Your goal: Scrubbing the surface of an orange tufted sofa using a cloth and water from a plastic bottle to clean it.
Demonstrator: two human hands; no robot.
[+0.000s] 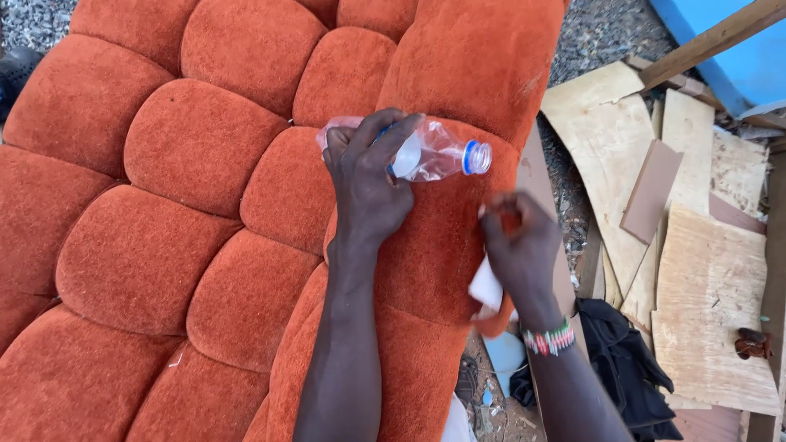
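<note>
From the head view I see my left hand clenched around a clear plastic bottle, which lies on its side against the orange tufted cushion, its blue-ringed neck pointing right. The cap seems to be off, though I cannot be sure. The bottle looks nearly empty, so I judge it light, thin-walled and easy to crush; the mid-body, where my fingers already wrap it, is the sensible place for the grip, squeezed gently so it does not buckle or slip.

My right hand is closed on a small white cloth or paper, pinched and pressed to the right edge of the cushion, just below and to the right of the bottle neck. That piece looks soft and limp. A beaded bracelet sits on the right wrist.

To the right, on gravel ground, lie plywood offcuts, a wooden batten over a blue panel at the far right, and a black garment near my right forearm. The velvety upholstery bulges in rounded pads; nothing stands between the two hands.
</note>
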